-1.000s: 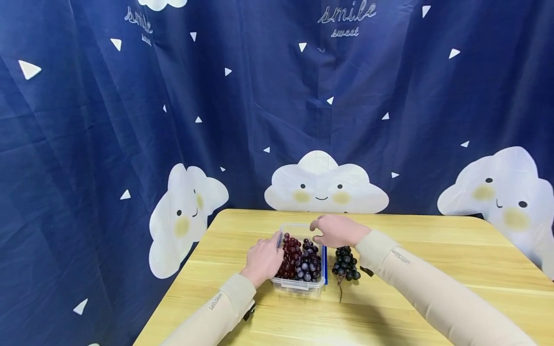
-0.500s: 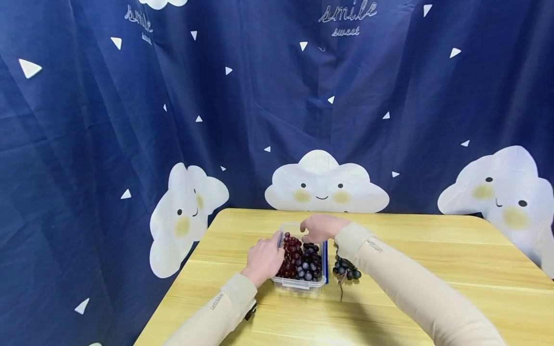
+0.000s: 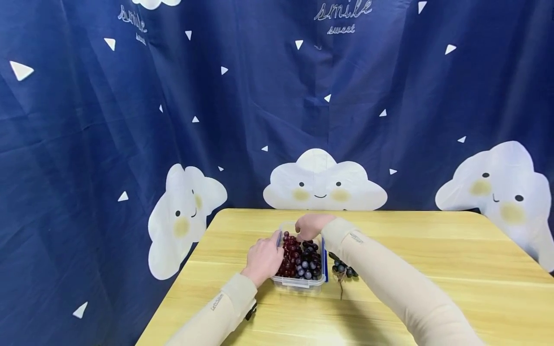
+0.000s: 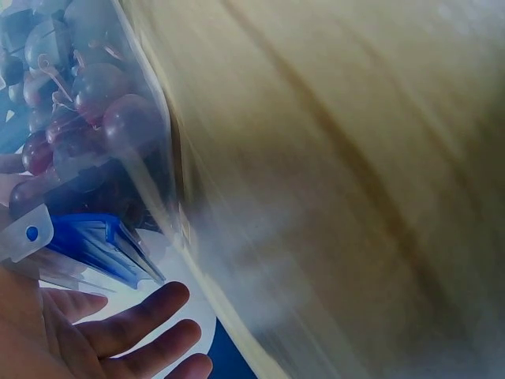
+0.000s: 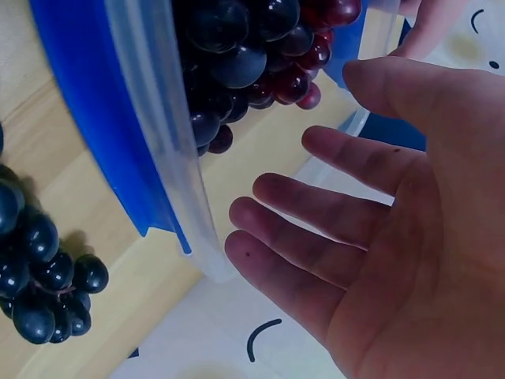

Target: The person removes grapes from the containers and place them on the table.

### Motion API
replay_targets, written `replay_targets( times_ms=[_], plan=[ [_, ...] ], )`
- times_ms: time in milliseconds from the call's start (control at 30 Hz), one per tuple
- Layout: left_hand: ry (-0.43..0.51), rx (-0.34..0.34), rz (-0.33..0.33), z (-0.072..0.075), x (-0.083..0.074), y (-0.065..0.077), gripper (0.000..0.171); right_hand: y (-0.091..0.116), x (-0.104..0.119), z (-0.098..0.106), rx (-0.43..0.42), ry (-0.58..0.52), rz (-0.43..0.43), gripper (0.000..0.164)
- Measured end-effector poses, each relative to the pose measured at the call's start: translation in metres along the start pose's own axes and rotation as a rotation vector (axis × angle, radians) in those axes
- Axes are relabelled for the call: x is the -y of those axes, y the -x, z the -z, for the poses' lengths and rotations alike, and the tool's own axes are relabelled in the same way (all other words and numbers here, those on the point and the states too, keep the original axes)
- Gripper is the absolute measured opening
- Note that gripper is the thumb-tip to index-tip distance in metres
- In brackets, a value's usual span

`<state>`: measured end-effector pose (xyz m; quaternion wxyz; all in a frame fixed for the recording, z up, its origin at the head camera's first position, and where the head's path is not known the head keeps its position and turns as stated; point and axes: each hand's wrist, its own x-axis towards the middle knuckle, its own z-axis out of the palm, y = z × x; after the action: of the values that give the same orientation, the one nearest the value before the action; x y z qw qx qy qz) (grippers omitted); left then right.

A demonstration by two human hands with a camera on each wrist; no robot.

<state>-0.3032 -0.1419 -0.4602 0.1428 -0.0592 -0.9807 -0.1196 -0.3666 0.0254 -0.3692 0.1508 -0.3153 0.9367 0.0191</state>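
A clear plastic container stands on the table, holding a bunch of red grapes on its left and a bunch of dark purple grapes on its right. My left hand rests at the container's left wall; in the left wrist view its fingers are spread and nearly straight outside the wall. Over the far right part of the container is my right hand. Its fingers are extended and loosely bent, with nothing between them in the right wrist view.
A bunch of black grapes lies right of the container, partly hidden by my right sleeve. A blue strip runs along the container's right side. The wooden table ends at a dark blue curtain printed with clouds.
My right hand has moved left and inward over the container, and its sleeve now covers more of the black grapes. The left hand has stayed at the left wall.
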Motion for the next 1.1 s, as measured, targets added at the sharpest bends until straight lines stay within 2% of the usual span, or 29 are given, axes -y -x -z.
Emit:
replay_targets(
  times_ms=[267, 533, 700, 867, 1033, 1100],
  plan=[
    [0.018, 0.008, 0.012, 0.001, 0.003, 0.003, 0.052, -0.013, 0.011, 0.001, 0.038, -0.020, -0.056, 0.023],
    [0.013, -0.010, 0.008, 0.000, 0.002, 0.002, 0.051, -0.019, 0.016, 0.001, 0.054, -0.018, -0.107, 0.020],
    [0.019, -0.012, 0.004, 0.001, 0.000, 0.002, 0.051, -0.022, 0.013, -0.004, 0.045, -0.030, -0.133, 0.024],
    [0.014, -0.012, 0.006, 0.001, -0.001, 0.002, 0.051, -0.027, 0.008, -0.010, 0.036, -0.044, -0.145, 0.025],
    [0.014, -0.009, 0.010, 0.001, -0.002, 0.002, 0.052, -0.032, 0.006, -0.012, 0.054, -0.054, -0.132, 0.012],
    [0.017, -0.007, 0.011, 0.001, -0.001, 0.002, 0.052, -0.032, 0.006, -0.012, 0.055, -0.042, -0.125, 0.011]
  ],
)
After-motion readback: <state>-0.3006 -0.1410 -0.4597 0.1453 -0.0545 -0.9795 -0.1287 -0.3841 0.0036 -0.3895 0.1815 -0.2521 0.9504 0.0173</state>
